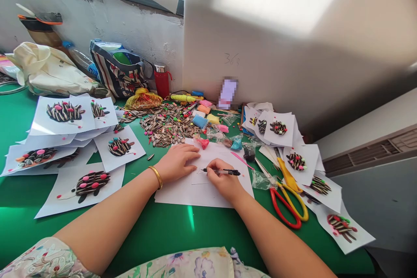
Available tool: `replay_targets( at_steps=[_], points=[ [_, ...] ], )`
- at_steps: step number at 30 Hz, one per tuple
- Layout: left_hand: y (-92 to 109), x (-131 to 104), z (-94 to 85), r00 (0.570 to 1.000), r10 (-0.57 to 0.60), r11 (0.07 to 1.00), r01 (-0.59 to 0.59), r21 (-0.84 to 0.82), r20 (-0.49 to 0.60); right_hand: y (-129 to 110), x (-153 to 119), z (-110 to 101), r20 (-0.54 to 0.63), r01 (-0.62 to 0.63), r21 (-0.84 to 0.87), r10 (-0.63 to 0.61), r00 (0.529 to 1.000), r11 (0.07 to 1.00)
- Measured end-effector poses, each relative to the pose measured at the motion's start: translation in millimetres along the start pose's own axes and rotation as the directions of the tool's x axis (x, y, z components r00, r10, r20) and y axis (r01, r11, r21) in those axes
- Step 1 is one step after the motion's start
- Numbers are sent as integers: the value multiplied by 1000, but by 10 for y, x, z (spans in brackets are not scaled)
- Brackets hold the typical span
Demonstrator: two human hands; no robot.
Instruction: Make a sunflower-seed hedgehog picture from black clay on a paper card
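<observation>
White paper sheets (208,193) lie stacked in front of me on the green table, with faint lines drawn on the top one. My right hand (226,180) is closed round a black pen (230,172), its tip at the drawn lines. Flat on the left part of the paper rests my left hand (179,162), fingers spread, holding nothing; a gold bangle circles that wrist. Just beyond the paper are a red clay lump (202,143) and a pile of striped sunflower seeds (169,126).
Sheets with seed hedgehogs lie at left (93,184) and right (342,226). Scissors (286,204) and a yellow cutter (288,175) are right of the paper. A red flask (162,81), a striped bag (117,69) and a phone (228,94) stand at the back.
</observation>
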State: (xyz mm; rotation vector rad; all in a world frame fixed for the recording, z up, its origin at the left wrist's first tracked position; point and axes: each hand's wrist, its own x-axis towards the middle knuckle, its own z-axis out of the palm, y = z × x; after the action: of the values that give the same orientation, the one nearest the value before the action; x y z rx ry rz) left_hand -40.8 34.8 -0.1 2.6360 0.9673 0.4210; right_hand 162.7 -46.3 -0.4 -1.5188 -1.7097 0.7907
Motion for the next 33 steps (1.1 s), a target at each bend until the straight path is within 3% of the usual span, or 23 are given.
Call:
replay_targets(
  at_steps=[33],
  points=[
    [-14, -6, 11, 1000, 9, 1000, -9, -6, -11, 35, 29, 6, 16, -21, 10, 21, 1000, 1000]
  ],
)
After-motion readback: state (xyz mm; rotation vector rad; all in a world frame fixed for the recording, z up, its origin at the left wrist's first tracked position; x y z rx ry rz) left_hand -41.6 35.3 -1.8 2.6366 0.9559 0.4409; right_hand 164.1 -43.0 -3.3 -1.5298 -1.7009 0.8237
